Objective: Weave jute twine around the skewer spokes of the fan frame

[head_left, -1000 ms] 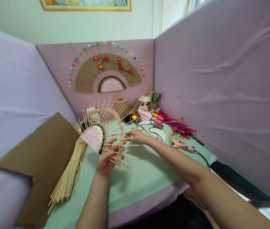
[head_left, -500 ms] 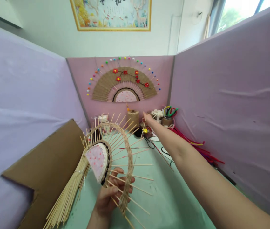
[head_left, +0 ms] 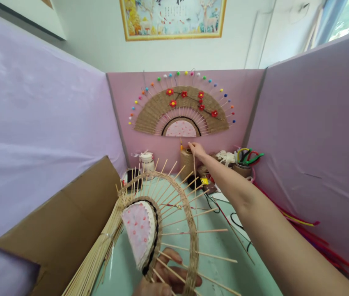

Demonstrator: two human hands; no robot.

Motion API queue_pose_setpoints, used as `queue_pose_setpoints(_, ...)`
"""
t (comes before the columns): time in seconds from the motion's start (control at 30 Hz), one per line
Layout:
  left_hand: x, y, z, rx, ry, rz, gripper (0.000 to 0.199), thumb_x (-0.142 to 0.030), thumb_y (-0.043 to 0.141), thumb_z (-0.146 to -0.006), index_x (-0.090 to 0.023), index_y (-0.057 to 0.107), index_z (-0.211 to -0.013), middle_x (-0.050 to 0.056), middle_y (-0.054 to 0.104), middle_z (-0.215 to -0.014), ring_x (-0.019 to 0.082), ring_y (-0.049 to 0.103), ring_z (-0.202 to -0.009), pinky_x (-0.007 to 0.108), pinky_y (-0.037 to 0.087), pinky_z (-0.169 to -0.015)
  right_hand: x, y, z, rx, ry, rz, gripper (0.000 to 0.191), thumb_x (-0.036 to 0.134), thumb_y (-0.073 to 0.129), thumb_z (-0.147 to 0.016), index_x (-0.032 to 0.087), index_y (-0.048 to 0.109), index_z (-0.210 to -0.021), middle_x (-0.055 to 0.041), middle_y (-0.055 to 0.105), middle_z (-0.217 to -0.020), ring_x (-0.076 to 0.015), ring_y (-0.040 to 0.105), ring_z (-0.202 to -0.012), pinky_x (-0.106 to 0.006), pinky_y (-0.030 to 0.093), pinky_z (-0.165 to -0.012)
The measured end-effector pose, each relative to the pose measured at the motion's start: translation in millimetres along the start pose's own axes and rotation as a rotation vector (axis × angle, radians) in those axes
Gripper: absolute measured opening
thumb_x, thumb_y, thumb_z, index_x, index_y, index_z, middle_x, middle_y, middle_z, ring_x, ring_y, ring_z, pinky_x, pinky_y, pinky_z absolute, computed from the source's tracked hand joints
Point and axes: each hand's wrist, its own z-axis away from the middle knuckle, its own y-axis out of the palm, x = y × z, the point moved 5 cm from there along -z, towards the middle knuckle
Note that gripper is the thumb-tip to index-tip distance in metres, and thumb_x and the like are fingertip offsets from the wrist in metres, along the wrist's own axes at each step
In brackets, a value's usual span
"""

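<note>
Over the green surface, an unfinished half-round fan was held up at a tilt, its thin sticks fanning out through a woven band and its pink-spotted centre facing left. The left hand grasped it from below, near the lower end of the band, with fingers among the sticks. The right hand was stretched far forward, fingertips pinched on a strand of twine that hung down toward the band; where it met the weave could not be made out. Just below and beside that hand stood a spool of twine. Left of the spool was a white jar; to its right, scissors stood in a container. A bundle of sticks lay at left, next to brown cardboard. A larger flowered fan hung on the pink panel behind.
</note>
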Motion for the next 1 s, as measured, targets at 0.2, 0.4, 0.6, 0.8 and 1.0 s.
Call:
queue_pose_setpoints(0.2, 3.3, -2.0, -0.6, 0.105, -0.068, -0.102, 0.039, -0.016, 0.072, -0.073, -0.025, 0.062, -0.11, 0.013, 0.072, -0.111, 0.028, 0.068, -0.102, 0.037, 0.046, -0.085, 58.5, 14.9, 20.8, 0.181, -0.186, -0.144, 0.032, 0.044, 0.057, -0.086, 0.016, 0.07, -0.081, -0.0065, 0.074, -0.09, -0.0197, 0.065, -0.094, -0.029, 0.047, -0.084)
queue_pose_setpoints(0.4, 3.7, 7.5, 6.8, 0.064, -0.004, -0.014, 0.037, -0.018, 0.07, -0.074, -0.026, 0.061, -0.109, 0.013, 0.073, -0.108, 0.03, 0.072, -0.088, 0.033, 0.051, -0.068, 103.6, -49.3, 71.8, 0.035, -0.431, -0.451, 0.047, 0.059, 0.051, -0.086, 0.019, 0.066, -0.108, -0.0083, 0.071, -0.109, -0.0181, 0.066, -0.097, -0.032, 0.049, -0.085)
queue_pose_setpoints(0.6, 5.2, 14.1, 6.4, 0.177, -0.004, -0.01, 0.037, -0.017, 0.068, -0.076, -0.025, 0.06, -0.111, 0.014, 0.072, -0.11, 0.029, 0.072, -0.089, 0.031, 0.055, -0.066, 96.6, -146.4, 155.3, -0.357, -0.585, -0.324, 0.04, 0.054, 0.049, -0.09, 0.023, 0.066, -0.108, -0.0063, 0.07, -0.108, -0.0189, 0.064, -0.099, -0.032, 0.049, -0.084)
queue_pose_setpoints(0.8, -0.8, 18.7, 6.8, 0.22, 0.049, -0.01, 0.037, -0.015, 0.064, -0.081, -0.026, 0.058, -0.116, 0.015, 0.07, -0.114, 0.028, 0.072, -0.092, 0.031, 0.057, -0.067, 19.0, -141.2, 191.6, 0.742, -0.164, 0.285, 0.021, 0.033, 0.077, -0.062, 0.019, 0.076, -0.078, -0.0016, 0.071, -0.068, -0.0182, 0.065, -0.063, -0.027, 0.049, -0.06)
queue_pose_setpoints(1.0, -1.6, 18.1, 9.5, 0.235, 0.061, -0.001, 0.036, -0.015, 0.062, -0.083, -0.026, 0.057, -0.117, 0.015, 0.07, -0.114, 0.027, 0.071, -0.093, 0.03, 0.056, -0.068, -18.0, -97.3, 149.1, 0.521, -0.156, 0.647, 0.021, 0.019, 0.072, -0.066, 0.022, 0.073, -0.086, -0.0038, 0.074, -0.085, -0.0194, 0.066, -0.074, -0.026, 0.047, -0.066)
